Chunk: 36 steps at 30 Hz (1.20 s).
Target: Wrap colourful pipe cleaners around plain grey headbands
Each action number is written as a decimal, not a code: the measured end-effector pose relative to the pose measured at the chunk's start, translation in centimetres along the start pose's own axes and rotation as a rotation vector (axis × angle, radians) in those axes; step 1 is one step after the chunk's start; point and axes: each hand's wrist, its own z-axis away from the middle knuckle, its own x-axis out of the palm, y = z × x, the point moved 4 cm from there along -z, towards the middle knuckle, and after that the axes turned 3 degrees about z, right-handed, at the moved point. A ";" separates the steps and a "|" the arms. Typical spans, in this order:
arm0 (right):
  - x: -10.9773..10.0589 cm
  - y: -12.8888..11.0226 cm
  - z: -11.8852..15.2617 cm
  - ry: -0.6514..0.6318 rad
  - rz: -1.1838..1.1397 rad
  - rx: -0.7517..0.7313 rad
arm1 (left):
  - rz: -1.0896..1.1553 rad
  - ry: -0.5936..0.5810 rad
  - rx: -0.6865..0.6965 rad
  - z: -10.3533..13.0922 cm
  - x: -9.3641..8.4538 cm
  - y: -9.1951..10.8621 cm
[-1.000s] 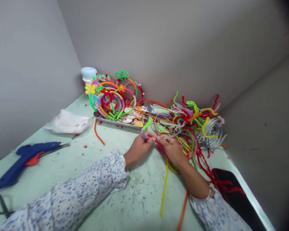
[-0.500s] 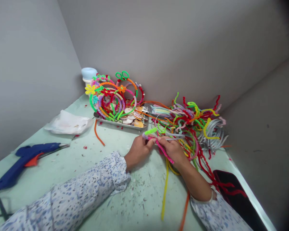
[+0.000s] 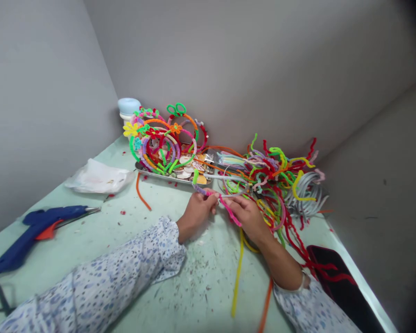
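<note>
A thin grey headband point(image 3: 225, 176), partly wrapped in green, purple and pink pipe cleaner, is held between my hands. My left hand point(image 3: 198, 213) pinches its wrapped part near the purple and pink sections. A loose pink pipe cleaner point(image 3: 233, 216) hangs down from there, and the fingers of my right hand point(image 3: 251, 218) are closed on it. The green end of the headband points up and left, in front of a metal tray point(image 3: 180, 180). The bare grey curve reaches right, above my right hand.
Finished colourful headbands point(image 3: 159, 143) stand on the tray. A pile of pipe cleaners point(image 3: 277, 171) and grey bands point(image 3: 305, 196) lies to the right, beside a black phone point(image 3: 339, 282). On the left are a blue glue gun point(image 3: 38, 231) and a plastic bag point(image 3: 99, 178).
The headband has turned, so its green end now points up and sits further left. The loose pink pipe cleaner has shifted slightly left and up.
</note>
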 end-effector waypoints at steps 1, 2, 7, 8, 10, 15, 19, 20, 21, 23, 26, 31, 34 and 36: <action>0.0 0.0 0.0 0.017 0.032 -0.063 | 0.031 -0.004 -0.020 -0.1 -0.1 0.0; 0.0 0.0 0.0 0.041 0.071 -0.127 | 0.057 -0.010 -0.035 -0.2 -0.1 0.0; 0.0 0.2 0.0 0.176 0.282 -0.281 | 0.087 -0.052 -0.048 -0.5 0.0 -0.3; -0.1 0.2 0.0 0.204 0.307 -0.284 | 0.081 -0.058 -0.049 -0.5 0.0 -0.4; -0.4 0.3 -0.1 0.251 0.332 -0.290 | 0.065 -0.070 -0.054 -0.4 0.1 -0.4; -0.5 0.8 -0.4 0.266 0.310 -0.287 | 0.043 -0.101 -0.046 -0.3 0.2 -0.4; -0.4 1.2 -0.3 0.244 0.244 -0.259 | 0.025 -0.137 -0.012 -0.4 0.3 -0.6; -0.3 1.2 -0.2 0.240 0.233 -0.253 | 0.022 -0.138 -0.006 -0.4 0.3 -0.7; -0.3 1.1 -0.2 0.238 0.224 -0.250 | 0.021 -0.143 0.000 -0.5 0.3 -0.7; -0.4 1.0 0.0 0.240 0.208 -0.248 | 0.026 -0.154 0.005 -0.5 0.3 -0.9; -0.4 0.6 0.1 0.265 0.193 -0.244 | 0.034 -0.159 0.001 -0.5 0.4 -1.0; -0.5 0.4 0.1 0.284 0.144 -0.139 | -0.002 -0.156 0.024 -0.3 0.5 -1.1; -0.4 0.4 0.1 0.224 0.085 -0.060 | -0.029 -0.151 0.032 -0.3 0.5 -1.3; -0.4 0.3 0.1 0.193 0.053 -0.021 | -0.032 -0.140 0.033 -0.4 0.5 -1.5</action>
